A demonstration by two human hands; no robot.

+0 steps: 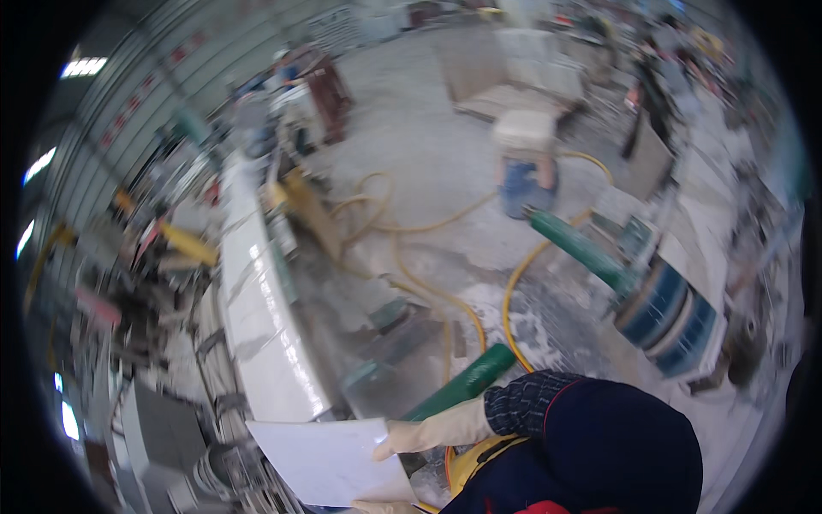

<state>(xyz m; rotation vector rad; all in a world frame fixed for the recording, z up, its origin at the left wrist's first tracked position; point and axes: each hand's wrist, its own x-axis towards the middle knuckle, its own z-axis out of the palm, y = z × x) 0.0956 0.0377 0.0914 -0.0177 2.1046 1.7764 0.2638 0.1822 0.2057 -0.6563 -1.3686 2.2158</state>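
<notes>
A white rectangular panel [330, 463] with a smooth, glossy face is held tilted at the lower edge of the view. My right hand [419, 437], in a cream glove, grips its right edge with the thumb on the face. The arm behind it wears a patterned cuff and a dark blue sleeve. My left hand [384, 507], gloved alike, is at the panel's lower edge, mostly cut off by the picture's rim. Just beyond my right hand lies a green cylinder [475, 381]. Part of something yellow [479, 463] shows beneath my right forearm.
A long white bench or slab [274, 334] runs away on the left. Yellow hoses [428, 224] loop over the dusty floor. To the right, another green cylinder [582, 248] points toward round blue-and-white parts [664, 308]. Farther off stands a blurred blue object [524, 193] with a pale top.
</notes>
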